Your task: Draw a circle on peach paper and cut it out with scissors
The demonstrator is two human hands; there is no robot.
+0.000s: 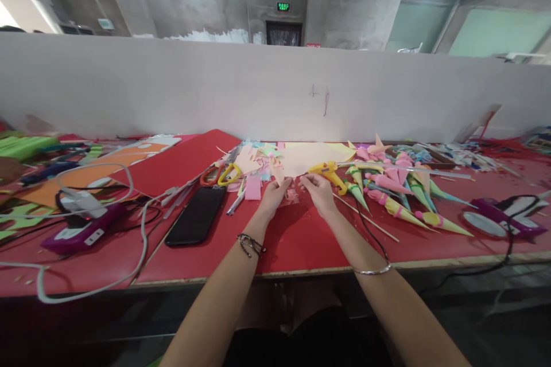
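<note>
In the head view my left hand [275, 194] is closed round a pale peach paper cone [276, 171], with a pink and green part at its top. My right hand [317, 190] is just to the right, fingertips pinched near a small pink piece; whether it holds that piece is too small to tell. Beyond my right hand lies a yellow glue gun [329, 174]. Several finished paper cones [400, 180] in pink, green and yellow are heaped to the right. A pink paper strip [252, 187] lies left of my left hand.
A black phone [196, 215], scissors with yellow handles [230, 174] and a silver pen [236, 203] lie left. A purple power strip [84, 229] with white cables sits farther left, another [503, 221] at right. A thin stick [365, 218] lies right of my right hand.
</note>
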